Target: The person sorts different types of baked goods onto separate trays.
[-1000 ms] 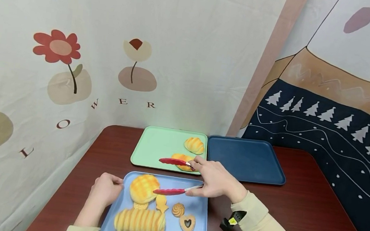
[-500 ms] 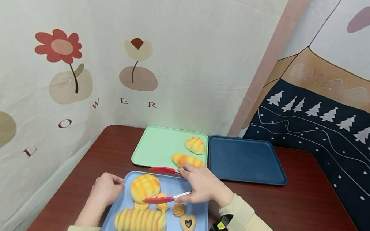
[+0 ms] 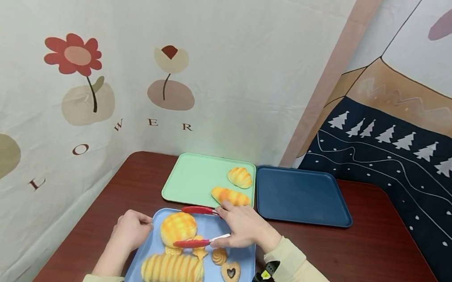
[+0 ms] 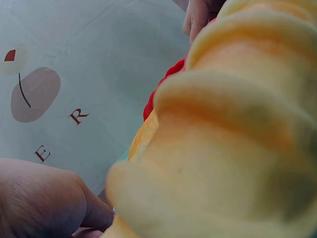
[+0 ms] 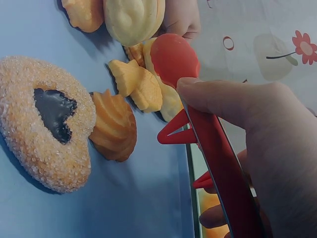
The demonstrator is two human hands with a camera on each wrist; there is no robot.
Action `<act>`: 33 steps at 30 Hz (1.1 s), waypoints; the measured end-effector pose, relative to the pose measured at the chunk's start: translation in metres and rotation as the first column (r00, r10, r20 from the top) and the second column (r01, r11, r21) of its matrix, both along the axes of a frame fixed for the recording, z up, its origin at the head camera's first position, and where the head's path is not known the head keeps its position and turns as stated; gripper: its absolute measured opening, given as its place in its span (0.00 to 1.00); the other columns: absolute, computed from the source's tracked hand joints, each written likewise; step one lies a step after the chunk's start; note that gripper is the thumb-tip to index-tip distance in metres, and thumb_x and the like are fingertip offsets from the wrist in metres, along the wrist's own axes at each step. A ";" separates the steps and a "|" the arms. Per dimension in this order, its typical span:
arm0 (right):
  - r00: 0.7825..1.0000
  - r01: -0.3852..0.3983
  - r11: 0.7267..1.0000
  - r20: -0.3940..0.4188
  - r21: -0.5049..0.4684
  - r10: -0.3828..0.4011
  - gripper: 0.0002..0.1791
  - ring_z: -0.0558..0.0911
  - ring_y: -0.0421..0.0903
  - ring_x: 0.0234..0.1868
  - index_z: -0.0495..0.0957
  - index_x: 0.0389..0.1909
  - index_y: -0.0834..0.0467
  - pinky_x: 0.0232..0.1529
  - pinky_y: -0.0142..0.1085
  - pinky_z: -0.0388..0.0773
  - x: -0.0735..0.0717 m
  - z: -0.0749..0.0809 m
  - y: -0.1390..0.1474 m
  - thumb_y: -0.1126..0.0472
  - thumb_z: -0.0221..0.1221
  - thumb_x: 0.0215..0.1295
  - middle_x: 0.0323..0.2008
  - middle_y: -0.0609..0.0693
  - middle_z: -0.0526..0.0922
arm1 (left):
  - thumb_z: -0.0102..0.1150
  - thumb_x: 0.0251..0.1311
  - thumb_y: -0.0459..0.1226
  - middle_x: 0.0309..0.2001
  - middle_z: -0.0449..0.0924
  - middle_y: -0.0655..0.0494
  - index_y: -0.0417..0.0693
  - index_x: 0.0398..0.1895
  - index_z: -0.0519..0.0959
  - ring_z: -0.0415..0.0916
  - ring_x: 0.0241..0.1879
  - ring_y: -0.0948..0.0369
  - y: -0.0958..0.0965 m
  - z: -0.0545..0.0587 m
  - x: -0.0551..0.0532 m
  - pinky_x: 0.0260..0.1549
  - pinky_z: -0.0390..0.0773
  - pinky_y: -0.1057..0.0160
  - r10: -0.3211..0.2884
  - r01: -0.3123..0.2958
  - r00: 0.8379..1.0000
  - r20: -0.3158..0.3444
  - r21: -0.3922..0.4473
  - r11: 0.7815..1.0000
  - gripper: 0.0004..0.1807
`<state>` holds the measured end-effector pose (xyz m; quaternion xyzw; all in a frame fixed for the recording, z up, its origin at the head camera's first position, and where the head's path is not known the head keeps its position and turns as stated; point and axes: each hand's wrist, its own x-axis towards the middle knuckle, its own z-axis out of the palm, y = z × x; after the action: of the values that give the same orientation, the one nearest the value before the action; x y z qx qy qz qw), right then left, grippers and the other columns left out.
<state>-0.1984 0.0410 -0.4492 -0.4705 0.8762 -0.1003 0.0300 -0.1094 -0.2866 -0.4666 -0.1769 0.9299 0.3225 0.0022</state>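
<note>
My right hand [image 3: 242, 226] holds a pair of red-tipped metal tongs [image 5: 218, 163], thumb along one arm in the right wrist view. The tongs' arms are spread, one red tip beyond and one on the near side of a round bun [image 3: 178, 227]. That bun lies at the back left of a light blue tray [image 3: 247, 273]. My left hand [image 3: 131, 231] pinches the tray's left rim, its fingers curled. Nearer on the tray is a long ridged bread roll [image 4: 223, 148], filling much of the left wrist view. A swirl cookie [image 5: 115, 129] and heart-shaped cookie [image 5: 25, 82] lie to the right.
Behind stands a light green tray [image 3: 195, 174] with a croissant [image 3: 240, 177] and a longer bread [image 3: 225, 194]. A navy tray [image 3: 302, 197] stands beside it on the dark red table [image 3: 381, 262]. A printed cloth [image 3: 236, 70] hangs behind the table.
My right hand has come nearer and to the left with the tongs, moving from the green tray's front edge to around the round bun. The left hand stays at the tray rim.
</note>
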 end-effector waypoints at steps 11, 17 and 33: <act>1.000 -0.019 1.000 -0.009 0.008 0.019 0.47 0.69 0.39 0.23 0.80 0.67 0.54 0.25 0.33 0.66 -0.002 -0.001 0.000 0.20 0.57 0.63 0.47 0.44 0.76 | 0.64 0.63 0.35 0.45 0.88 0.40 0.40 0.45 0.91 0.84 0.42 0.45 0.002 0.000 0.000 0.38 0.81 0.43 0.003 -0.003 1.000 -0.008 0.003 1.000 0.12; 0.999 -0.026 1.000 -0.020 0.003 0.026 0.42 0.68 0.39 0.21 0.82 0.62 0.53 0.23 0.32 0.65 -0.002 -0.003 0.000 0.23 0.57 0.66 0.42 0.42 0.73 | 0.64 0.63 0.35 0.45 0.89 0.41 0.40 0.44 0.92 0.84 0.43 0.44 0.001 -0.001 -0.002 0.40 0.81 0.41 0.004 -0.004 1.000 -0.003 0.001 1.000 0.12; 0.999 -0.023 1.000 -0.042 0.000 0.023 0.44 0.74 0.37 0.27 0.80 0.68 0.55 0.31 0.32 0.73 -0.004 0.008 0.003 0.24 0.56 0.68 0.56 0.47 0.80 | 0.64 0.64 0.35 0.44 0.89 0.43 0.42 0.44 0.92 0.84 0.45 0.43 -0.001 -0.004 -0.005 0.40 0.80 0.41 -0.010 0.010 1.000 0.002 -0.008 1.000 0.12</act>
<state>-0.2020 0.0439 -0.4414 -0.4827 0.8710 -0.0901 0.0128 -0.1141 -0.2873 -0.4707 -0.1724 0.9320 0.3188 0.0042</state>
